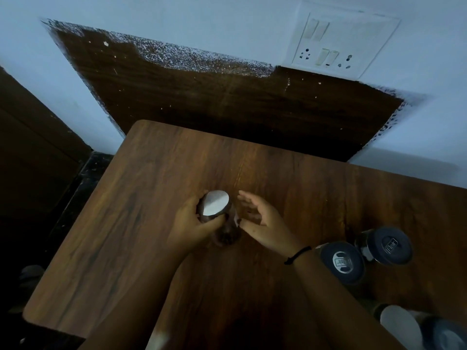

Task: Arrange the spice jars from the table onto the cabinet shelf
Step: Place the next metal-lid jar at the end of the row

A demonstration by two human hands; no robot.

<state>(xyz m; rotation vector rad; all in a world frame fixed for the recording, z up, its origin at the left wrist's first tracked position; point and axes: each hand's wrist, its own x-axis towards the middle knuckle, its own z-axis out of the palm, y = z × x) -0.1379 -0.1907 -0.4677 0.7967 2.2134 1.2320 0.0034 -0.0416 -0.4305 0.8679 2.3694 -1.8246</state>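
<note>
Brown wood-grain worktop (pixel 126 236) carries two dark-lidded spice jars (pixel 342 262) at its near right. Mid-worktop, the left grip (pixel 192 223) curls round a silver-lidded spice jar (pixel 216 203). The right grip (pixel 262 223) spreads loose just beside it. Beyond stand a dark wood panel (pixel 202 102), a pale wall (pixel 227 21) and a switchboard (pixel 341 41).

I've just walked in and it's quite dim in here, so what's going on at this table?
A person is leaning over a wooden table. Their left hand has a grip on a silver-lidded spice jar near the middle of the table, with the fingers curled round it. The right hand is open close beside that jar and holds nothing. A nearer dark-lidded jar and a farther dark-lidded jar stand by the right edge, not yet picked up.
</note>
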